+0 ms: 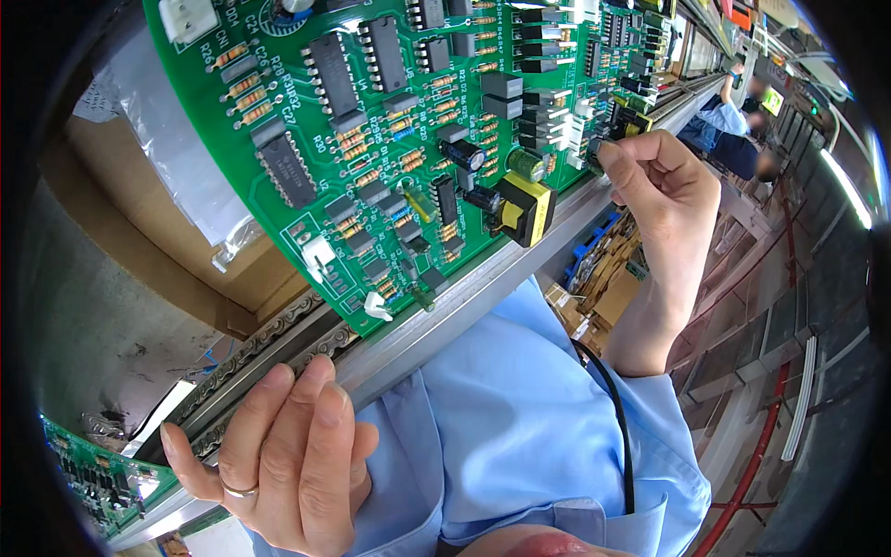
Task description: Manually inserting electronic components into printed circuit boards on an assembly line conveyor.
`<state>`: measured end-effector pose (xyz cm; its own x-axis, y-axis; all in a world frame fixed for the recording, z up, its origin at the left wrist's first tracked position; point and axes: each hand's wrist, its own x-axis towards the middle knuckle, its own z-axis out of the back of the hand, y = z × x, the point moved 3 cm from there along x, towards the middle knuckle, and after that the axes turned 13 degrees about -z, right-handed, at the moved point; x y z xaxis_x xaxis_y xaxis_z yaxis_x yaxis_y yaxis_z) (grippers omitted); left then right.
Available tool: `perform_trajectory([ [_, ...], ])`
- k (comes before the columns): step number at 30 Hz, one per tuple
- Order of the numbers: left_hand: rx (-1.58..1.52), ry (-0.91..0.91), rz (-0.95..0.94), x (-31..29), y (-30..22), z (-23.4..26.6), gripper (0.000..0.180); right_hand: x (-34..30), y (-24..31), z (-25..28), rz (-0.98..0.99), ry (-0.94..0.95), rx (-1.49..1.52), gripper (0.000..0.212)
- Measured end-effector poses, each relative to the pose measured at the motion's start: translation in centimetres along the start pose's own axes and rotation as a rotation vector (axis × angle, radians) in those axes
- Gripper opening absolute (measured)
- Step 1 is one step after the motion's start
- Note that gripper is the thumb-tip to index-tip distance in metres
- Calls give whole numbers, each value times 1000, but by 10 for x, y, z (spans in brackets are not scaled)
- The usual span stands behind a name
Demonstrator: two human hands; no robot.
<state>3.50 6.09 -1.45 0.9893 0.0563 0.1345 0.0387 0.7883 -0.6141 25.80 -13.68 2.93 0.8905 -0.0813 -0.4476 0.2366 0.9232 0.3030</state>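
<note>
A large green circuit board (pixel 371 200) fills the upper middle, dense with resistors, chips and capacitors. Along its near edge sits a yellow-and-black transformer (pixel 526 210). My right hand (pixel 664 190) is at the board's right part; thumb and forefinger pinch a small dark component (pixel 597 153) close to the near edge. Whether that part is seated in the board is hidden by the fingertips. Below the board's left corner, my left hand (pixel 288 459) has its fingers stretched out with nothing in them. A ring is on one finger.
The board rests along a metal conveyor rail (pixel 473 283) with a chain (pixel 316 342) beside it. Another green board (pixel 97 478) lies at lower left. A cardboard box (pixel 209 274) with clear plastic wrap stands beyond the rail. People (pixel 729 130) are at the far right.
</note>
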Motion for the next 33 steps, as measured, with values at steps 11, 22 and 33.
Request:
perform_trajectory([
  [11, 12, 15, 17, -4, -1, 9, 39, 0, 7, -7, 20, 50, 29, 10],
  [22, 15, 18, 0, -4, -1, 11, 37, -4, 5, -9, 32, -9, 12, 10],
  [33, -5, 17, 10, -4, 1, 13, 37, -2, 19, -8, -38, 79, -58, 9],
])
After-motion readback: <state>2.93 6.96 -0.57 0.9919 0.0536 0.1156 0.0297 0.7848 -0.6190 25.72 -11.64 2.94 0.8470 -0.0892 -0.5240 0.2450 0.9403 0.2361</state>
